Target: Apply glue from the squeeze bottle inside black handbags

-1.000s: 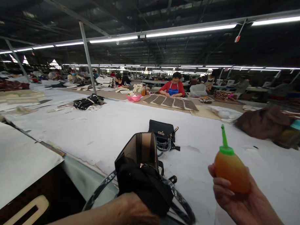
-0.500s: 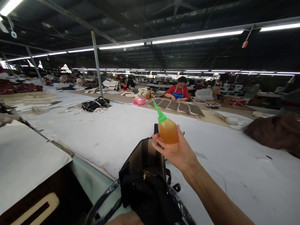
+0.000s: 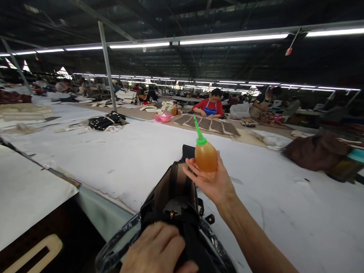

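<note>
A squeeze bottle of amber liquid, with a green nozzle pointing up, rests upright in my right hand. My fingers cup its lower part from below and behind. Just left of and below that hand is a black handbag with a brown lining, its mouth gaping. Clear film covers its dark handles. My left hand, slightly blurred, lies over the bag's black fabric at the bottom of the view. Its fingers are curled closed against that fabric, and their tips are partly hidden.
A white-covered table spreads around the bag. On it are a dark dotted cloth pile and a brown cloth bundle. Across stands a co-worker in red behind striped panels, near a pink basin.
My left hand has risen from the bottom edge onto the bag's black fabric. The bottle stays in my right hand, slightly further right in view. The camera has turned a little.
</note>
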A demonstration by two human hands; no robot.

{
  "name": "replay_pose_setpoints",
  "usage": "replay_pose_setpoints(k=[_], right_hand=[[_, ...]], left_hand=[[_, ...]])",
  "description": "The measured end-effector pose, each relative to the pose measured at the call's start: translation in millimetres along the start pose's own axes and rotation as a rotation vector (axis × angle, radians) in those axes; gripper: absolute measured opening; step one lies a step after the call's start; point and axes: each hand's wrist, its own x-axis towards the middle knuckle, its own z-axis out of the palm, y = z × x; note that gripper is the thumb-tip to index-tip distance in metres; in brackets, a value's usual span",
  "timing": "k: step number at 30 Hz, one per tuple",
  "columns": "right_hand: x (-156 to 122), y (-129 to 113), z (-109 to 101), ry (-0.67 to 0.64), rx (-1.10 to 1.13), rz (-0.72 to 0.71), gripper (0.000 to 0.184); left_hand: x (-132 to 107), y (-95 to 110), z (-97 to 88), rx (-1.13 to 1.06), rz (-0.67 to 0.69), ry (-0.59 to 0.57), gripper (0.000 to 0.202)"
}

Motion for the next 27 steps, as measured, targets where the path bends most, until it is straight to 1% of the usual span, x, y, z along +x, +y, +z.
replay_pose_setpoints(k=[1,2,3,5,7,9,11,13,15,19,21,22,24,26,27], right_hand=[[0,1,0,0.0,-0.004,-0.005,0.043],[0,1,0,-0.001,-0.011,-0.01,0.043],[-1,1,1,-0.002,-0.018,-0.016,0.042],[-1,0,1,-0.003,-0.036,-0.03,0.04],[-2,-2,2,-0.006,-0.055,-0.04,0.039],[-3,-4,3,-0.012,-0.076,-0.032,0.04],[-5,-8,5,-0.016,-0.095,-0.008,0.042],[-8,-12,9,-0.016,-0.109,0.016,0.044],[-13,-18,15,-0.029,-0.135,0.039,0.046],[-25,-32,29,-0.067,-0.224,0.068,0.048],[-32,-38,34,-0.054,-0.249,0.063,0.047],[-35,-39,35,-0.039,-0.258,0.06,0.046],[-39,-39,34,0.002,-0.266,0.056,0.043],[-41,-34,28,0.063,-0.257,0.076,0.04],[-42,-31,25,0.101,-0.245,0.086,0.038]], left_hand=[[18,11,0.9,0.073,-0.014,0.075,0.025],[37,22,3.1,0.123,-0.045,0.106,0.033],[54,31,5.8,0.157,-0.115,0.058,0.038],[80,42,11.6,0.199,-0.296,-0.14,0.038],[93,43,15.4,0.201,-0.41,-0.307,0.029],[94,38,15.5,0.198,-0.428,-0.371,0.022],[90,32,10.0,0.21,-0.387,-0.385,0.022],[90,27,-1.9,0.246,-0.326,-0.402,0.021],[95,25,-19.1,0.286,-0.24,-0.436,0.02],[116,16,-56.6,0.323,-0.032,-0.511,0.015],[120,7,-68.2,0.295,0.051,-0.506,0.013],[119,1,-70.7,0.256,0.085,-0.487,0.013],[111,-12,-69.3,0.138,0.12,-0.458,0.015],[96,-26,-62.5,-0.007,0.099,-0.451,0.016],[88,-31,-58.5,-0.071,0.066,-0.451,0.017]])
